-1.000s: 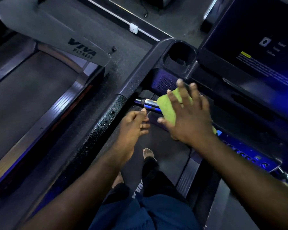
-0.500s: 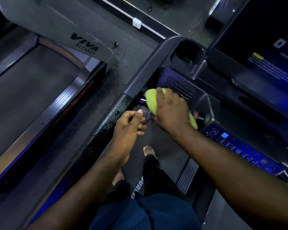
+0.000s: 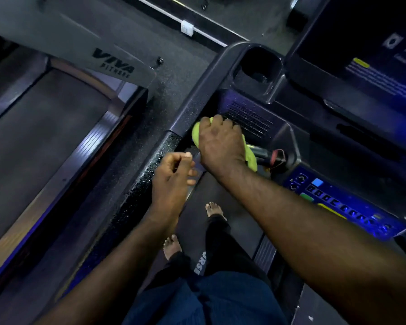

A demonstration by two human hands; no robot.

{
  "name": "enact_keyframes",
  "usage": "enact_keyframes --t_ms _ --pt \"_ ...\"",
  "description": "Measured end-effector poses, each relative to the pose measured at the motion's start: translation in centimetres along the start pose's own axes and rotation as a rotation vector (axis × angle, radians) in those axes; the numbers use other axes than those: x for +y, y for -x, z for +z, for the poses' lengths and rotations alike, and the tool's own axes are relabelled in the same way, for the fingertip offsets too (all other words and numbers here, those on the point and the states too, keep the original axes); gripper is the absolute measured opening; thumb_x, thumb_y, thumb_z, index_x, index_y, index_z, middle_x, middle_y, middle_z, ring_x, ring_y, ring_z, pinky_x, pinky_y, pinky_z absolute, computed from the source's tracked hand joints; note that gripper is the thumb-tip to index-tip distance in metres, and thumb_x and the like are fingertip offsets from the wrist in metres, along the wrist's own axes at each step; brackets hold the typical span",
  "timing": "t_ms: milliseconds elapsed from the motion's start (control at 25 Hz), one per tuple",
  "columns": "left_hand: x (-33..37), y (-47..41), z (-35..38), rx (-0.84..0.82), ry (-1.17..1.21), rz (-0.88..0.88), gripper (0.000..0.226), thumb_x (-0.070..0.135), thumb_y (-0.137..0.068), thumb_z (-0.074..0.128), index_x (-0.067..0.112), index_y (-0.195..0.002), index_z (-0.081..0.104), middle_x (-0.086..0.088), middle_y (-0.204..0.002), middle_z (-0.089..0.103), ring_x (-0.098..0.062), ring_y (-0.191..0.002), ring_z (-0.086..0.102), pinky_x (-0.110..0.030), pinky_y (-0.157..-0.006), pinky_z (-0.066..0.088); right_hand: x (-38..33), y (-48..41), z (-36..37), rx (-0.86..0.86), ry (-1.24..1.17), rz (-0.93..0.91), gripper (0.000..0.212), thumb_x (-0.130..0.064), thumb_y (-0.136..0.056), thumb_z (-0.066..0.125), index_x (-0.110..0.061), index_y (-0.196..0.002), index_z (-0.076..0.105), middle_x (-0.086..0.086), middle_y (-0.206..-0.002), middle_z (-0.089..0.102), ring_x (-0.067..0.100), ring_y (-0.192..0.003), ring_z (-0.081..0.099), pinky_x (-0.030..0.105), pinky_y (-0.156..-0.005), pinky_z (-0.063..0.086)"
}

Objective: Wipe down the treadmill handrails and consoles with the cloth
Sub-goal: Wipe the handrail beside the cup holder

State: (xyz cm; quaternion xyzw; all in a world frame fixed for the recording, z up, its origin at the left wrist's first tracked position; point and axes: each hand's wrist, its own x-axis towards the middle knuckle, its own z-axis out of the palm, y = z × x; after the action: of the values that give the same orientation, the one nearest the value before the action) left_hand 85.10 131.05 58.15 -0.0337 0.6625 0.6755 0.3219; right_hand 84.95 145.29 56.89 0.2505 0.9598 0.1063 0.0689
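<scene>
My right hand [image 3: 220, 146] clamps the cloth [image 3: 195, 133] round the grip bar [image 3: 260, 152] below the console vent [image 3: 249, 120] to wipe all sides; left hand [image 3: 171, 181], loosely curled and empty, hovers beside the handrail [image 3: 148, 170].

Plain yellow-green cloth [image 3: 251, 159]; black handrail [image 3: 150, 170] speckled with glinting droplets; dark grey-black console [image 3: 314, 146], its grille [image 3: 249, 120] a grid of fine perforations, its keypad [image 3: 342, 205] lit blue with one green and one yellow key; red clip [image 3: 277, 157]; grey upright [image 3: 80, 43] with black "VIVA FITNESS" lettering; black trousers [image 3: 217, 249] with white letters.
</scene>
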Motion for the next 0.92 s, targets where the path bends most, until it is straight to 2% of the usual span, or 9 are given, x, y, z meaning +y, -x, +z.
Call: enact_keyframes --t_ms 160,320,400,520,600,680,760,840,920 --pt "1.0 0.2 0.0 -0.057 -0.157 0.135 0.009 0.032 -0.101 0.066 0.023 -0.101 0.067 -0.001 -0.098 0.073 -0.012 -0.085 0.069 -0.038 -0.078 0.057 3.1 1.9 -0.6 0.031 -0.137 -0.015 0.085 -0.041 -0.075 0.082 -0.018 -0.148 0.044 0.012 -0.133 0.055 0.033 -0.109 0.058 0.043 -0.085 0.048" --pt "2.2 -1.7 -0.4 -0.19 -0.627 0.43 0.019 0.02 -0.105 0.062 0.022 -0.121 0.071 0.005 -0.117 0.072 -0.007 -0.106 0.065 -0.022 -0.095 0.047 6.9 10.8 0.0 0.274 -0.58 0.084 0.085 -0.037 -0.075 0.083 -0.025 -0.151 0.047 0.003 -0.146 0.049 0.027 -0.122 0.055 0.041 -0.103 0.048" --pt "2.3 -3.8 -0.1 -0.37 -0.986 0.557 0.037 0.011 -0.104 0.06 0.013 -0.141 0.062 -0.005 -0.146 0.061 -0.014 -0.134 0.054 -0.013 -0.112 0.031 4.8 15.5 2.0 0.193 -1.122 0.376 0.08 -0.032 -0.072 0.093 -0.026 -0.142 0.056 -0.004 -0.14 0.059 0.017 -0.126 0.059 0.031 -0.106 0.049" --pt "2.8 -5.5 1.2 -0.59 -1.317 0.565 0.054 0.001 -0.1 0.053 0.004 -0.154 0.047 -0.015 -0.165 0.039 -0.027 -0.154 0.035 -0.021 -0.123 0.018 1.4 16.6 4.2 -0.164 -2.265 1.066 0.056 -0.027 -0.069 0.094 -0.011 -0.118 0.072 0.006 -0.108 0.077 0.031 -0.096 0.073 0.037 -0.074 0.064" --pt "4.0 -5.5 1.4 -0.603 -1.33 0.555 0.053 -0.003 -0.097 0.05 0.006 -0.149 0.053 -0.017 -0.157 0.05 -0.029 -0.145 0.048 -0.029 -0.119 0.033 2.1 14.4 4.4 -0.285 -2.592 1.084 0.043 -0.037 -0.082 0.079 -0.011 -0.116 0.075 0.011 -0.106 0.075 0.029 -0.088 0.072 0.043 -0.075 0.063" --pt "5.3 -4.9 1.2 -0.531 -1.256 0.584 0.042 0.001 -0.099 0.051 0.012 -0.138 0.064 -0.01 -0.134 0.068 -0.026 -0.122 0.064 -0.03 -0.103 0.047 3.5 11.5 3.2 -0.111 -2.769 0.892 0.04 -0.044 -0.087 0.072 -0.012 -0.109 0.078 0.011 -0.107 0.074 0.027 -0.091 0.072 0.043 -0.085 0.061" --pt "6.5 -3.5 0.7 -0.421 -1.093 0.65 0.036 0.006 -0.1 0.053 0.015 -0.131 0.069 0.001 -0.125 0.071 -0.014 -0.113 0.066 -0.024 -0.099 0.05 2.8 8.5 1.6 0.007 -2.924 0.811 0.054 -0.051 -0.079 0.08 -0.012 -0.117 0.074 0.013 -0.117 0.072 0.03 -0.103 0.07 0.048 -0.098 0.057" --pt "6.7 -2.3 -0.3 -0.251 -0.95 0.727 0.033 0.005 -0.099 0.055 0.014 -0.127 0.07 0.006 -0.121 0.07 -0.008 -0.109 0.065 -0.021 -0.099 0.051 -0.3 6.0 1.5 -0.041 -2.973 0.82 0.067 -0.051 -0.073 0.087 -0.012 -0.125 0.072 0.017 -0.134 0.068 0.032 -0.117 0.067 0.05 -0.109 0.053" --pt "6.0 -1.9 -1.5 -0.085 -0.871 0.768 0.03 0.002 -0.098 0.054 0.012 -0.121 0.071 0.003 -0.117 0.072 -0.015 -0.107 0.068 -0.037 -0.097 0.055 -3.1 4.1 0.3 -0.17 -2.943 0.808 0.067 -0.05 -0.078 0.086 -0.005 -0.126 0.073 0.025 -0.141 0.063 0.038 -0.125 0.063 0.056 -0.115 0.046"
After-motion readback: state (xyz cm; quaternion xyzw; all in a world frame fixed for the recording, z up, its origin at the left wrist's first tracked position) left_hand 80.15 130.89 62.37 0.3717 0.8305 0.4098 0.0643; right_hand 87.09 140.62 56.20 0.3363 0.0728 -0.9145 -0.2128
